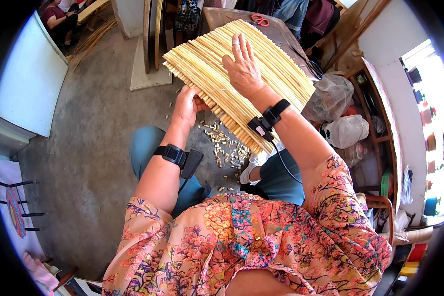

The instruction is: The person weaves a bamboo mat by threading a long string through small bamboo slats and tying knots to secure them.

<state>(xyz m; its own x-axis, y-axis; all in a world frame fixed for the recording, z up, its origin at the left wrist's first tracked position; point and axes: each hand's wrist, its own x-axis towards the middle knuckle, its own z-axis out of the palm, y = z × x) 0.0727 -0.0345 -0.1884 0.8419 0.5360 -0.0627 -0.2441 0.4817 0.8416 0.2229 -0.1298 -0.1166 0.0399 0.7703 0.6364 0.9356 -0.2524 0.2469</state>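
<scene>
In front of me a thick, squarish mat of pale yellow stalks (207, 54) slants across the table edge and out over my knees. The stalks lie side by side in one direction, with cut ends showing along the near edge from a second layer beneath. My left hand (187, 106) grips that near left edge, its fingers curled in under the mat and partly hidden. Flat on the top surface rests my right hand (242, 69), fingers stretched out, a ring on one of them. Both wrists wear black straps with small devices.
Many short cut stalk pieces (222, 143) litter the floor below the mat. Red-handled scissors (260, 20) lie on the brown table (222, 17). Bagged items (348, 130) and a wooden shelf (380, 113) stand at right. Another person (59, 19) sits at far left by long stalks (96, 39).
</scene>
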